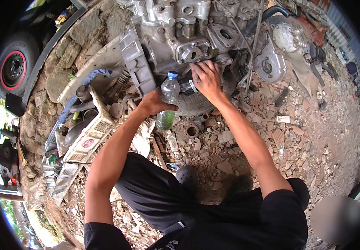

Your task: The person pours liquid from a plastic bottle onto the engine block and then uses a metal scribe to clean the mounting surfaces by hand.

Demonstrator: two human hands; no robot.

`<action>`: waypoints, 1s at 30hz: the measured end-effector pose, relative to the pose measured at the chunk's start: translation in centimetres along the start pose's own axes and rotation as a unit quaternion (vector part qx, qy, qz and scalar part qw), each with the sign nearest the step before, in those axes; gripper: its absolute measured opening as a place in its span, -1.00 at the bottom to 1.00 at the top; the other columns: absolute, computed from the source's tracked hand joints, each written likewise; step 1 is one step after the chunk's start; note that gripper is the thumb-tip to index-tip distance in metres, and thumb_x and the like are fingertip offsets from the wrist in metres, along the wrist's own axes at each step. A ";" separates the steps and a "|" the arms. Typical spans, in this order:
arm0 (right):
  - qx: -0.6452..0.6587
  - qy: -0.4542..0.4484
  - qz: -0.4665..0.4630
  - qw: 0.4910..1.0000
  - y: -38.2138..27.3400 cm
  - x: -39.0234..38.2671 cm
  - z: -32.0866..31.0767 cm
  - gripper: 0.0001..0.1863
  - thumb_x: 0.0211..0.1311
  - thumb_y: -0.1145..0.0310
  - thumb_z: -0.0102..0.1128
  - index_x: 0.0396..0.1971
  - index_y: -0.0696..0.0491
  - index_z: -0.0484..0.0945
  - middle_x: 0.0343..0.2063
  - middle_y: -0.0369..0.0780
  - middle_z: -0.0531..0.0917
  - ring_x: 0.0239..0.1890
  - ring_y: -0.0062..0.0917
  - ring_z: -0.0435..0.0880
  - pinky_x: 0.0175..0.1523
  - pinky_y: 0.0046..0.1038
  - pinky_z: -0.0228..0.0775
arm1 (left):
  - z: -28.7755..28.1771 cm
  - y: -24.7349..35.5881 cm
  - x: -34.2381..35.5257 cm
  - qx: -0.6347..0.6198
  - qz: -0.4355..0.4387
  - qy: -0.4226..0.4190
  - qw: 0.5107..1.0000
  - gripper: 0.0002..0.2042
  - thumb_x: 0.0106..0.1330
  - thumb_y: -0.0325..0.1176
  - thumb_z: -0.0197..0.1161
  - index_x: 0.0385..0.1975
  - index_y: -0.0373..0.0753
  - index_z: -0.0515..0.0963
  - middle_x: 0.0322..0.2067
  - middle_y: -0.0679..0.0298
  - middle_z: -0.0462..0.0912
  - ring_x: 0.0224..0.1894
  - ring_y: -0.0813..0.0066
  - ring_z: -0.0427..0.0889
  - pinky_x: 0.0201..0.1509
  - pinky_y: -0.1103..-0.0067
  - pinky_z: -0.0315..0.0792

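My left hand [153, 103] is wrapped around a clear plastic bottle [170, 92] with a blue cap on it; its lower part looks green. The bottle is upright in front of a grey metal engine [163, 46]. My right hand [208, 78] is at the engine's lower front, fingers bent against the metal. A small dark piece shows at those fingers, too hidden to name. Just left of this hand, a black cylindrical part [187, 86] with a pale label is partly covered. Below it a tire [192, 105] lies under the engine.
A cracked off-white plastic crate [89, 139] with parts stands at left, beside a stone wall [57, 81]. Metal covers [269, 62] lie right of the engine. Broken tile and rubble [280, 133] spread over the ground, with a short metal pipe piece [192, 131] near my feet.
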State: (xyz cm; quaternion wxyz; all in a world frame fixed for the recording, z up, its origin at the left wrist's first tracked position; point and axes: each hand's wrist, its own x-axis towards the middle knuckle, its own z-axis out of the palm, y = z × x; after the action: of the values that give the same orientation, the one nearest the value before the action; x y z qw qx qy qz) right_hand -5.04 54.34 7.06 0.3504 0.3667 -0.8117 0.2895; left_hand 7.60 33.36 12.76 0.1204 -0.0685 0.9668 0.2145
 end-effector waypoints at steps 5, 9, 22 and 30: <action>-0.093 -0.007 0.023 0.995 -0.3 -0.7 -0.2 -0.62 0.15 0.32 0.33 0.01 0.00 0.67 0.00 -0.26 0.67 0.09 -0.38 0.47 0.13 -0.18 0.18 | 1.3 -2.9 0.3 -0.062 0.065 0.032 0.995 -0.07 -0.21 0.20 0.62 0.16 -0.28 0.51 0.02 -0.03 0.68 0.09 0.07 0.64 0.24 0.35 0.47; -0.049 -0.004 0.037 0.998 -0.2 -1.7 1.1 -0.61 0.18 0.33 0.31 0.04 -0.04 0.67 0.01 -0.26 0.67 0.14 -0.38 0.46 0.18 -0.12 0.15 | 1.7 -2.5 0.9 -0.037 0.054 0.065 0.996 -0.06 -0.21 0.20 0.61 0.17 -0.27 0.49 0.02 -0.03 0.68 0.10 0.06 0.64 0.25 0.35 0.46; 0.047 0.029 -0.017 0.998 -1.2 -1.5 1.3 -0.69 0.22 0.36 0.29 -0.02 -0.02 0.70 -0.01 -0.25 0.73 0.06 -0.42 0.50 0.09 -0.24 0.17 | 0.4 -1.9 -1.2 -0.017 0.021 0.015 1.000 -0.22 -0.15 0.18 0.59 0.01 -0.27 0.61 -0.08 0.01 0.73 0.00 0.12 0.68 0.19 0.36 0.49; 0.047 0.021 -0.046 0.998 -3.7 -1.1 2.1 -0.69 0.18 0.41 0.34 -0.05 0.03 0.71 -0.03 -0.24 0.74 -0.02 -0.47 0.51 0.07 -0.29 0.19 | -0.5 -2.5 -1.3 0.012 0.004 -0.015 1.000 -0.24 -0.14 0.20 0.58 -0.03 -0.28 0.63 -0.13 0.01 0.74 -0.03 0.14 0.70 0.16 0.35 0.51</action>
State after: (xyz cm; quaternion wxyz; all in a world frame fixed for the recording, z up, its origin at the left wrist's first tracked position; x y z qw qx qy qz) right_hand -2.33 51.15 5.72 0.3628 0.4134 -0.7719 0.3189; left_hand 9.18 31.02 12.53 0.1350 -0.0601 0.9677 0.2041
